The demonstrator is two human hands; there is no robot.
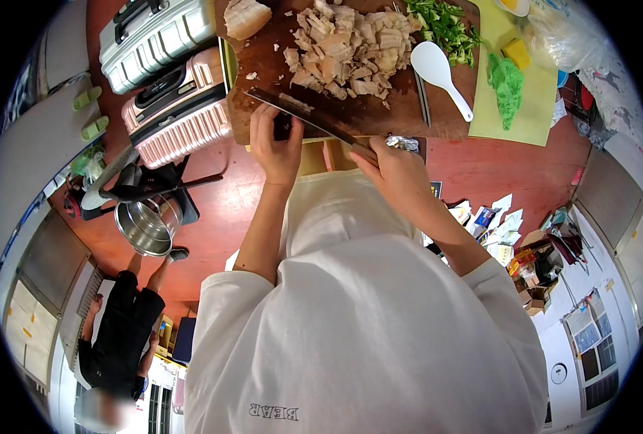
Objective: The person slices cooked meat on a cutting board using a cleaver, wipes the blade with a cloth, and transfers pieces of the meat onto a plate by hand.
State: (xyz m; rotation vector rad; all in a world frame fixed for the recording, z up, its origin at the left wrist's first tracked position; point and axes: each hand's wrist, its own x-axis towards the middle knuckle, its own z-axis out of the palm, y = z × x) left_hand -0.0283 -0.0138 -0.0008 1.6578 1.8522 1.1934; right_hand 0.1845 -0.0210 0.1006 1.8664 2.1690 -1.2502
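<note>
My right hand (394,170) is wrapped round the handle of a kitchen knife (321,124), whose blade slants to the upper left across the near part of a wooden cutting board (256,69). Close behind the blade, my left hand (277,148) has its fingers curled down at the board. What lies under its fingertips is dark and hard to make out. A thin strip of meat (296,102) lies along the blade's far side. Beyond it is a heap of chopped cooked meat (350,47), with a larger meat chunk (246,18) at the board's far left corner.
Chopped green peppers (448,29), a white rice paddle (437,72) and chopsticks (423,98) are on the board's right. A green plastic bag (506,87) and yellow sponge (516,53) lie beside it. Suitcases (180,108) and a steel pot (148,223) stand left; another person (119,333) is behind.
</note>
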